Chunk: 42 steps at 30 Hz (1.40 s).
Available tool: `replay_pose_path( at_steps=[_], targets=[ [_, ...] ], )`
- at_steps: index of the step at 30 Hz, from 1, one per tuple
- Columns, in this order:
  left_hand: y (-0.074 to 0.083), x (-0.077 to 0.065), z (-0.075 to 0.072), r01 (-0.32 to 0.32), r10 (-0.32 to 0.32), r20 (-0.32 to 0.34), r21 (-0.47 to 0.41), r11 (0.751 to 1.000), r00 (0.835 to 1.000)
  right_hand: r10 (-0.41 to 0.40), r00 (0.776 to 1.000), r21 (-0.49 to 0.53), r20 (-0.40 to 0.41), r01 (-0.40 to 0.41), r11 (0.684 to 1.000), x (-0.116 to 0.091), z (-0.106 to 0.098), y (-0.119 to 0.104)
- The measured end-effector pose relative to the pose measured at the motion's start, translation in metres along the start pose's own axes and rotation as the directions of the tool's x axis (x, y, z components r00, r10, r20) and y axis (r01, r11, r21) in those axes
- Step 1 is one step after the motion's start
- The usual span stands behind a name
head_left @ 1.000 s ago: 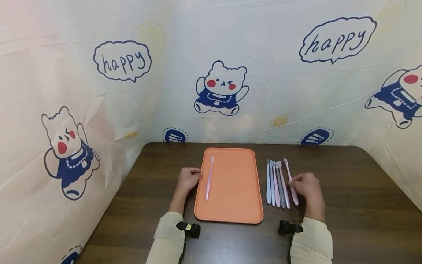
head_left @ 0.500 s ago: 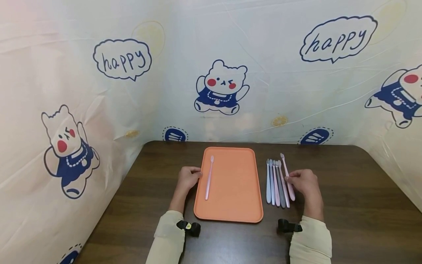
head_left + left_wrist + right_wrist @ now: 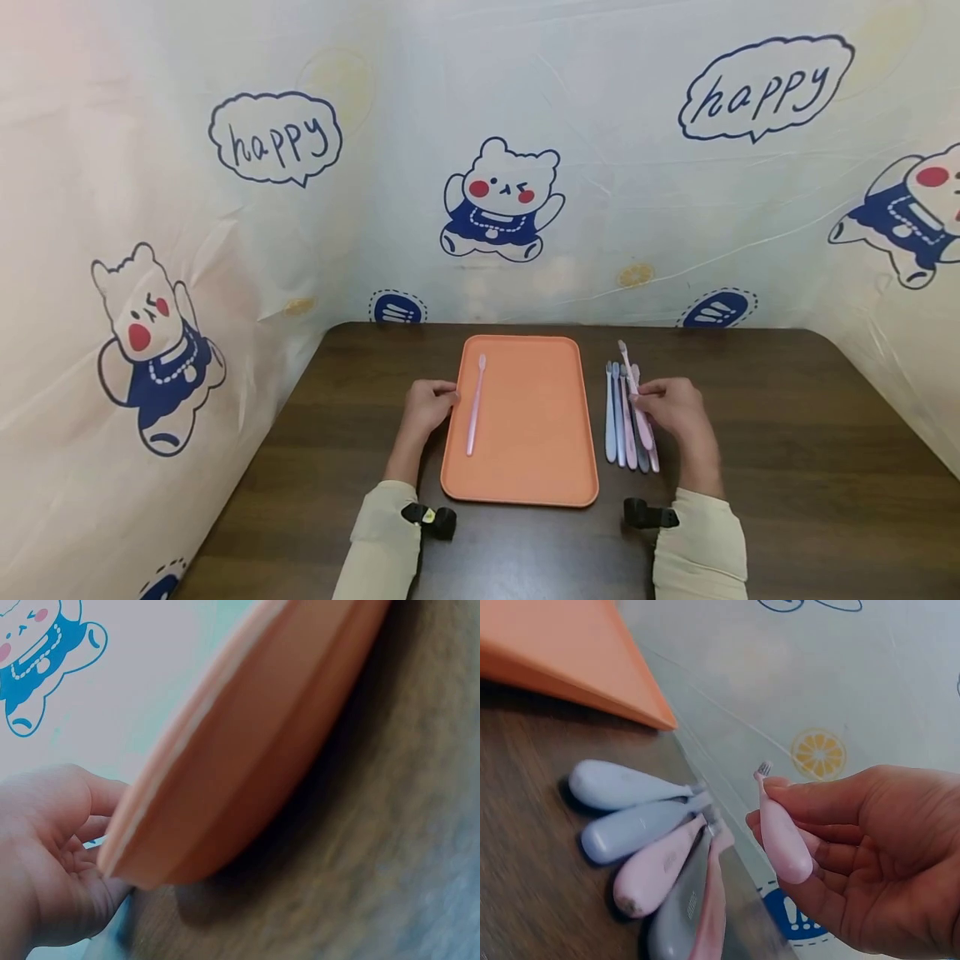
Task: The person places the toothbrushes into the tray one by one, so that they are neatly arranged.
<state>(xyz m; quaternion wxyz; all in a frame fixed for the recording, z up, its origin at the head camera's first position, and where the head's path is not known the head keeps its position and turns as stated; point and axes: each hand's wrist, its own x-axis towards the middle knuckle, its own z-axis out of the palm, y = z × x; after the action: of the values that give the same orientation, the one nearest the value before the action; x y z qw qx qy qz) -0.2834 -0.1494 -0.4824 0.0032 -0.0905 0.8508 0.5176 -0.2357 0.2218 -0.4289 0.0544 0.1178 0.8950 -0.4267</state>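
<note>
In the head view my right hand (image 3: 673,408) pinches a pink toothbrush (image 3: 636,400) between thumb and fingers. That toothbrush is raised over a row of several blue, pink and grey toothbrushes, and the right wrist view shows its pink handle (image 3: 784,844) tilted, apart from the others. A light blue toothbrush (image 3: 611,425) lies at the row's left end. My left hand (image 3: 429,407) holds the left rim of the orange tray (image 3: 536,417), with fingers and thumb around the edge in the left wrist view. On the tray's left side lies a thin pink toothbrush (image 3: 476,408).
The dark wooden table (image 3: 330,500) carries the tray and the toothbrush row to its right. Behind and at the sides hangs a pale printed curtain (image 3: 652,208). Black wrist cameras (image 3: 651,513) are strapped on both sleeves.
My right hand has lifted the rightmost pink toothbrush and carried it left, over the row. My left hand and the tray have stayed in place.
</note>
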Motion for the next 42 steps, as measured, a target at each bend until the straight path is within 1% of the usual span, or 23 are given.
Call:
replay_pose_path(
  at_steps=[4, 10, 14, 19, 27, 38, 42],
  targets=[
    [-0.003, -0.001, 0.002, -0.001, 0.001, 0.01, -0.013, 1.0, 1.0, -0.018, 1.0, 0.015, 0.0, 0.018, 1.0, 0.001, 0.005, -0.005],
    [-0.003, 0.001, 0.001, 0.011, -0.011, -0.003, -0.013, 1.0, 1.0, 0.009, 0.999, 0.069, 0.047, -0.012, 0.998, 0.002, 0.013, -0.014],
    [-0.003, 0.002, 0.001, 0.016, -0.016, 0.003, 0.002, 1.0, 1.0, 0.014, 0.998, 0.111, 0.063, -0.021, 0.994, 0.001, 0.017, -0.016],
    [-0.002, 0.002, 0.001, 0.019, -0.019, 0.002, 0.019, 1.0, 1.0, -0.026, 0.997, 0.181, 0.078, 0.011, 0.983, 0.001, 0.019, -0.016],
    [-0.001, 0.002, 0.001, -0.003, 0.003, -0.006, 0.015, 1.0, 1.0, -0.047, 0.997, 0.213, 0.067, 0.031, 0.976, 0.003, 0.02, -0.022],
    [-0.001, 0.003, 0.0, 0.001, -0.001, 0.001, 0.009, 1.0, 1.0, -0.062, 0.997, 0.246, 0.047, 0.049, 0.968, 0.005, 0.028, -0.029],
    [-0.001, 0.003, 0.0, 0.007, -0.007, 0.001, 0.005, 1.0, 1.0, -0.054, 0.998, 0.259, 0.029, 0.045, 0.965, 0.005, 0.031, -0.033]
  ],
)
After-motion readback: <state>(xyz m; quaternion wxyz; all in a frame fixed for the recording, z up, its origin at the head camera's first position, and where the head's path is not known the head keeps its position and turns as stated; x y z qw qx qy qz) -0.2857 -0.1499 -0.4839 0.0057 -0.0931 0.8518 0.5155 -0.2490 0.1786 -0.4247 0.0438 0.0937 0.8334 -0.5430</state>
